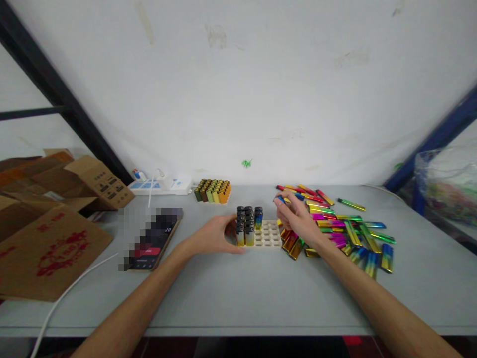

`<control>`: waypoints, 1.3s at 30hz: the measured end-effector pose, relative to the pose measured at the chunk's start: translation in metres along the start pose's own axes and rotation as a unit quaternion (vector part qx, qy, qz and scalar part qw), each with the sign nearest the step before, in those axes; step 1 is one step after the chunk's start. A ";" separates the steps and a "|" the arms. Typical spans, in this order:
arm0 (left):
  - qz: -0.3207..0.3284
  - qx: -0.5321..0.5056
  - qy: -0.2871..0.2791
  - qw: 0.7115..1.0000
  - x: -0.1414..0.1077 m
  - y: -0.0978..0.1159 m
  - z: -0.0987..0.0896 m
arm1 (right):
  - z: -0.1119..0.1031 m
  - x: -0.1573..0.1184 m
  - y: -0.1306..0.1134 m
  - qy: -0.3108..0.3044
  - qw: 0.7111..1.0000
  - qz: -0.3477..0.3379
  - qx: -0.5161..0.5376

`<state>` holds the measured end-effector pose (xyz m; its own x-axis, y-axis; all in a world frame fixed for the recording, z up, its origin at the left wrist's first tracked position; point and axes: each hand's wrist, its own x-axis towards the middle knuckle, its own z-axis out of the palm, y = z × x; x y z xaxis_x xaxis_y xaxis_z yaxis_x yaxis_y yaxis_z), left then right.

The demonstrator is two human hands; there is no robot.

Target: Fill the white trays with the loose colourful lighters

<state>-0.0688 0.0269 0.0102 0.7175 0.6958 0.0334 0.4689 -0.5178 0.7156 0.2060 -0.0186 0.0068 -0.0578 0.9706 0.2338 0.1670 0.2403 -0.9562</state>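
My left hand (212, 236) curls around the left end of a cream plastic lighter tray (270, 237), with its thumb along the front edge. Rows of metallic lighters (244, 224) stand upright in the tray's left columns, and the holes to the right show bare. My right hand (294, 219) is above the tray's back right corner, pinching a blue lighter (280, 199) at the fingertips. Just right of that hand lies a loose heap of shiny multicoloured lighters (335, 226), some under my palm.
A tight block of green, yellow and orange lighters (212, 191) stands at the back. Behind it are a white power strip (160, 185) and a wall. A pixelated dark device (149, 241) and cardboard boxes (48, 243) lie left. A plastic bag (443, 184) sits right.
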 end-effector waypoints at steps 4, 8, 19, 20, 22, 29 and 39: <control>0.001 -0.003 0.001 1.000 0.000 -0.001 0.000 | 0.003 -0.003 -0.004 0.042 0.985 -0.073 -0.150; -0.002 0.009 -0.001 1.000 0.000 -0.002 0.000 | 0.008 -0.005 -0.005 0.034 0.992 -0.036 -0.113; 0.003 -0.001 -0.002 1.000 0.001 -0.003 0.001 | 0.016 -0.002 0.007 0.045 0.997 0.032 -0.047; 0.004 -0.001 -0.003 1.000 0.001 -0.002 0.001 | 0.016 -0.001 0.007 0.050 0.997 0.036 -0.041; 0.004 -0.002 -0.003 1.000 0.000 -0.002 0.001 | 0.016 -0.001 0.007 0.059 0.997 0.047 -0.026; -0.005 -0.011 -0.007 1.000 0.000 -0.002 0.000 | 0.017 -0.003 0.002 0.052 0.995 0.069 0.053; 0.003 -0.003 -0.002 1.000 0.000 -0.001 0.001 | 0.013 -0.004 0.001 0.102 0.986 -0.092 -0.099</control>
<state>-0.0691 0.0267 0.0092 0.7227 0.6903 0.0345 0.4611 -0.5187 0.7199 0.1936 -0.0228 0.0022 0.0917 0.8885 0.4496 0.3629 0.3907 -0.8460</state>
